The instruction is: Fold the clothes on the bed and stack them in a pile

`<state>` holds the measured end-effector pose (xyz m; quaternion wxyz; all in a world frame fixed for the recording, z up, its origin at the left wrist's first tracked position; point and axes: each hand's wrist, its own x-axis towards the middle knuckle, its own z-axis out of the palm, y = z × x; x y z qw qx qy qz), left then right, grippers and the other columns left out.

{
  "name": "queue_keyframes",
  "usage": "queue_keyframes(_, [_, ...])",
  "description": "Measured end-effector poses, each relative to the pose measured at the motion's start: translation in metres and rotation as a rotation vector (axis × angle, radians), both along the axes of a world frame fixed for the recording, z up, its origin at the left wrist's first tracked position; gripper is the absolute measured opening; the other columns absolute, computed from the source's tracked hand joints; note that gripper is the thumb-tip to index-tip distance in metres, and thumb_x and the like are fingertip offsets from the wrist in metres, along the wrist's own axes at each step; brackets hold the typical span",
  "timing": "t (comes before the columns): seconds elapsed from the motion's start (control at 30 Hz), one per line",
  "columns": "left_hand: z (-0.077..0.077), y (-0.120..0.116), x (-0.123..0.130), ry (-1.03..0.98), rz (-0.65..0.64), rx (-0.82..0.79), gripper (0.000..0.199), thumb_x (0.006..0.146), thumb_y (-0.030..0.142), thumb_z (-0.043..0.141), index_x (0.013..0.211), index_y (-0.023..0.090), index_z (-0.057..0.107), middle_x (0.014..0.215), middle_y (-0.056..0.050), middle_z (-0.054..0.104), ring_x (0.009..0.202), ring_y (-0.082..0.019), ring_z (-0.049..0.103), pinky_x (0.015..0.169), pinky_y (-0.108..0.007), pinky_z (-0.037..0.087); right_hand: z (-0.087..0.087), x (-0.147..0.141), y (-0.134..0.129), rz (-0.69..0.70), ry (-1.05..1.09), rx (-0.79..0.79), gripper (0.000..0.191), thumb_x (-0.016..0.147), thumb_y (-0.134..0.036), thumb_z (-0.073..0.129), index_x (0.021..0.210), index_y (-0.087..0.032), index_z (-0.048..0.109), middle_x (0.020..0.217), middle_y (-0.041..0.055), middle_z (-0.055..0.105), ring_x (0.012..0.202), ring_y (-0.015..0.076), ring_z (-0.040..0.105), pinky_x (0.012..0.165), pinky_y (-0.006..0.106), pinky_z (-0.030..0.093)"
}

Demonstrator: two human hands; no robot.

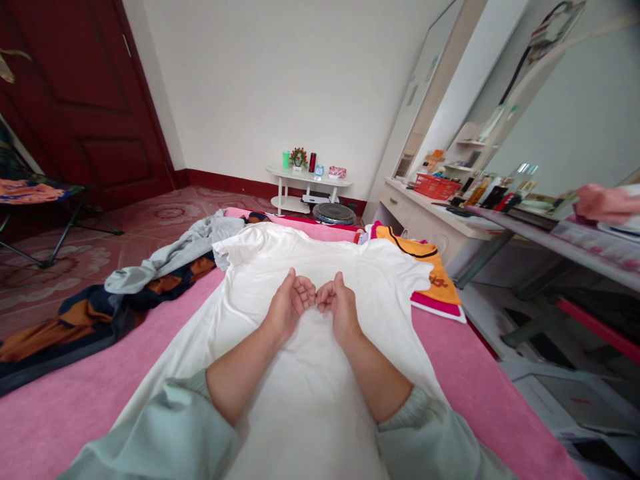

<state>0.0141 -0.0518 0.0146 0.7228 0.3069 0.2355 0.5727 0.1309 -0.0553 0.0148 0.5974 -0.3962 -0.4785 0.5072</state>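
Observation:
A white short-sleeved shirt (pixel 310 380) lies spread out on a pink cover (pixel 465 373). Over its upper middle are both my hands, side by side with palms turned inward and thumbs up. My left hand (pixel 293 303) has its fingers loosely curled, nothing in it. Close beside it, my right hand (pixel 340 307) is curled the same way and is likewise without anything in it. The fingertips of the two hands nearly meet. Whether they touch the fabric is hard to tell.
Grey, navy and orange clothes (pixel 100 320) lie along the left edge. Folded orange clothing (pixel 435 277) sits at the shirt's right sleeve. Beyond are a small white table (pixel 310 176), a dresser with a red basket (pixel 437 187), and a folding stool (pixel 45 200).

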Motion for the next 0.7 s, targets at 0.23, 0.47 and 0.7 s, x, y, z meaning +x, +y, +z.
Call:
queue_keyframes(0.23, [-0.0013, 0.0032, -0.0089, -0.321, -0.266, -0.084, 0.050, 0.091, 0.048, 0.034, 0.055, 0.016, 0.047, 0.054, 0.001, 0.040, 0.051, -0.011, 0.043, 0.056, -0.025, 0.042, 0.0050, 0.0036, 0.0029, 0.209, 0.244, -0.086, 0.060, 0.081, -0.067, 0.042, 0.046, -0.019, 0.050, 0.049, -0.0009, 0.049, 0.046, 0.0105, 0.040, 0.054, 0.027, 0.035])
queue_keyframes(0.47, [-0.0015, 0.0022, -0.0107, -0.351, -0.279, -0.098, 0.050, 0.091, 0.048, 0.033, 0.052, 0.017, 0.042, 0.052, 0.002, 0.033, 0.048, -0.011, 0.038, 0.057, -0.027, 0.044, 0.0031, 0.0044, 0.0023, 0.241, 0.249, -0.098, 0.060, 0.082, -0.067, 0.040, 0.048, -0.019, 0.055, 0.053, 0.0013, 0.055, 0.048, 0.0113, 0.042, 0.054, 0.028, 0.033])
queue_keyframes(0.7, [-0.0030, 0.0044, -0.0107, -0.341, -0.249, -0.116, 0.049, 0.091, 0.047, 0.034, 0.051, 0.018, 0.039, 0.051, 0.003, 0.033, 0.047, -0.011, 0.038, 0.058, -0.029, 0.046, 0.0006, 0.0059, 0.0039, 0.234, 0.236, -0.110, 0.063, 0.082, -0.069, 0.037, 0.052, -0.018, 0.059, 0.058, 0.0029, 0.058, 0.054, 0.0128, 0.046, 0.056, 0.027, 0.034])
